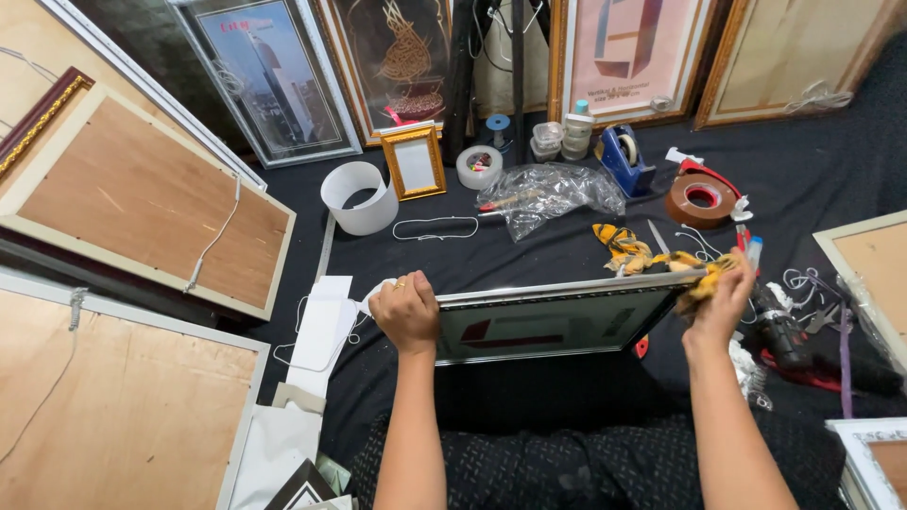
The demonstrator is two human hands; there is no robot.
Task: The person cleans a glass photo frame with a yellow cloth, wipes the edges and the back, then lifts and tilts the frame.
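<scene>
A dark cloth [567, 397] covers the floor here, ringed with framed pictures leaning at the back and frames lying face down with their plywood backs up along the left edge. In the middle, a silver-edged picture frame [553, 321] stands on its long side, tilted back toward the person's lap. The left hand [408, 312] is closed over the frame's upper left corner, a ring showing on one finger. The right hand [723, 300] is clamped on a yellow rag [697, 274], pressing it against the frame's upper right corner. Just beyond the frame lies another crumpled yellow cloth [622, 247], and past it a clear plastic bag [553, 194]. Toward the back right sit a blue tape dispenser [624, 156] and a roll of brown tape [699, 198]. A small gold frame [414, 162] stands beside a white plastic ring [359, 198] at the back left.
</scene>
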